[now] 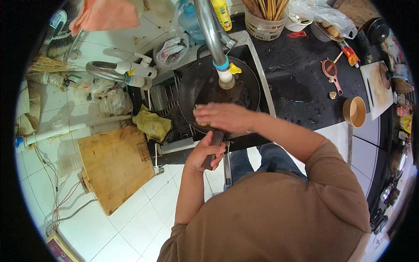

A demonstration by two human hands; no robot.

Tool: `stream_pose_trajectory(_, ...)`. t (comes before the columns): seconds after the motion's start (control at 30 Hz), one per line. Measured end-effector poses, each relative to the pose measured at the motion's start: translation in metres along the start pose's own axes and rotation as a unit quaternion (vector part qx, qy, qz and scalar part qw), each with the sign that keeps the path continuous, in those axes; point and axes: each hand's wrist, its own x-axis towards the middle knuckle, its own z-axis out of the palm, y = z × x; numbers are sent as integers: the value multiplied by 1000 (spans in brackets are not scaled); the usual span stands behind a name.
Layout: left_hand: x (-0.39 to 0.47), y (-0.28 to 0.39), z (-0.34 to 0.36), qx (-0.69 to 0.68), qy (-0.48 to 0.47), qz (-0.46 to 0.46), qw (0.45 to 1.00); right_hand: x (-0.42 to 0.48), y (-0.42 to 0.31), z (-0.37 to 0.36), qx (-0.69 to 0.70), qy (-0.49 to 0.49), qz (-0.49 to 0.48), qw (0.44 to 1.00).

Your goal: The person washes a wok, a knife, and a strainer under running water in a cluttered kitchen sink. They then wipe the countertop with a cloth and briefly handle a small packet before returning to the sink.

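Note:
A dark wok (pixel 244 95) sits in the sink under a metal faucet (pixel 226 77) with a yellow lever on its tip. My left hand (pixel 204 153) grips a flat brown handle (pixel 216 139) at the wok's near rim. Slightly blurred, my right hand (pixel 224 117) lies flat over the near inside of the wok. Under its fingers shows the edge of a yellowish pad (pixel 203 124), mostly hidden. Below the brown handle, a long metal handle (pixel 227 163) juts toward my body; what it belongs to is hidden.
Left of the sink are a yellow-green cloth (pixel 152 123) and a wooden board (pixel 116 167). The black counter (pixel 291 85) holds a pink strainer (pixel 330 73), a brown bowl (pixel 354 112) and a white cutting board (pixel 376 88). A chopstick basket (pixel 265 24) stands behind.

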Motion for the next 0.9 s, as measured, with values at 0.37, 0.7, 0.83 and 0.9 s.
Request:
stream_pose_trajectory(0.37, 2, -5, -4, 0, -8, 4, 1000, 6, -5, 10, 26, -18, -33, 999)
stream_pose_trajectory(0.7, -6, -3, 7, -12, -58, 11, 998, -9, 98, -41, 273, 253, 422, 827)
stream_pose_trajectory(0.83, -4, -6, 6, 274, 96, -15, 957, -12, 130, -25, 292, 293, 461, 785)
stream_pose_trajectory(0.9, 2, -16, 10, 486, 233, 9, 842, -12, 131, -24, 238, 291, 463, 803)
